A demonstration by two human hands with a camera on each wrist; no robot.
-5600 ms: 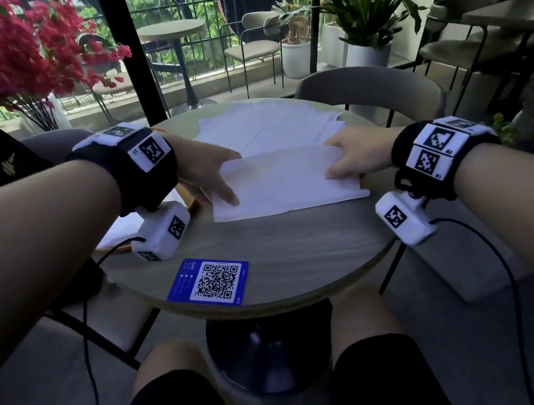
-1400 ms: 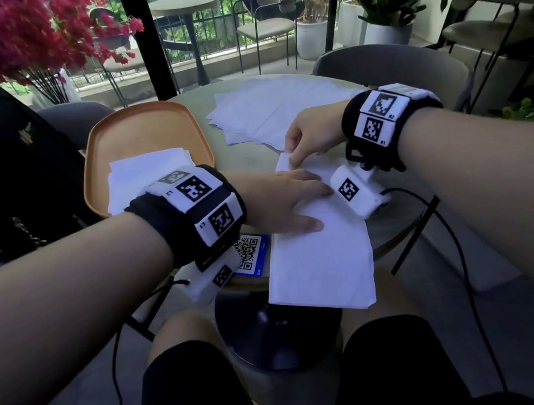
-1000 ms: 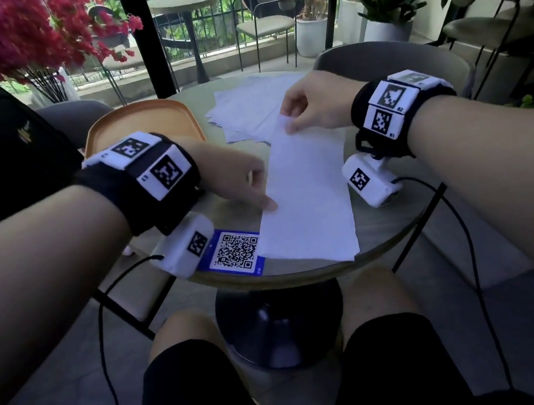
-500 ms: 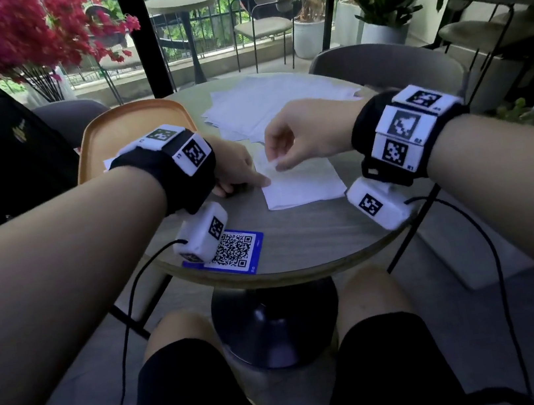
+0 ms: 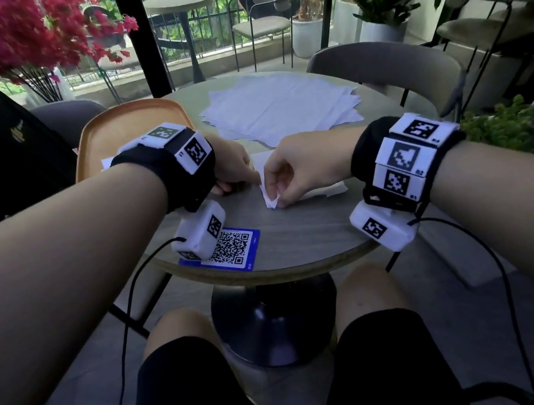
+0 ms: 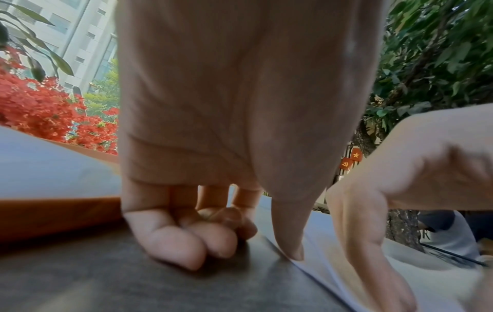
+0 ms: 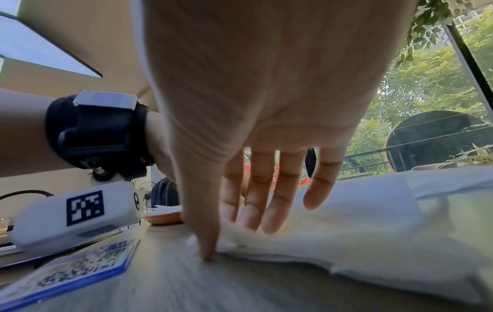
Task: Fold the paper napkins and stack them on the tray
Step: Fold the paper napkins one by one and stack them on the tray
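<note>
A folded white napkin [image 5: 322, 190] lies on the round table [image 5: 298, 235] under both hands. My left hand [image 5: 235, 172] has its fingers curled in, and its thumb presses the napkin's left edge [image 6: 320, 266]. My right hand [image 5: 289, 174] pinches the napkin's near left corner, which is lifted slightly. In the right wrist view the thumb [image 7: 205, 242] sits at that corner of the napkin [image 7: 346, 232]. The orange tray [image 5: 129, 125] stands at the back left with folded napkins [image 5: 105, 164] on it, mostly hidden by my left wrist.
A loose pile of unfolded napkins [image 5: 282, 106] lies at the back of the table. A blue QR card [image 5: 234, 248] lies near the front edge. Grey chairs stand behind the table and a black bag sits on the left.
The long napkin strip has been folded in half into a small rectangle. Both hands have closed in on its left edge, and the right hand now lifts the near corner.
</note>
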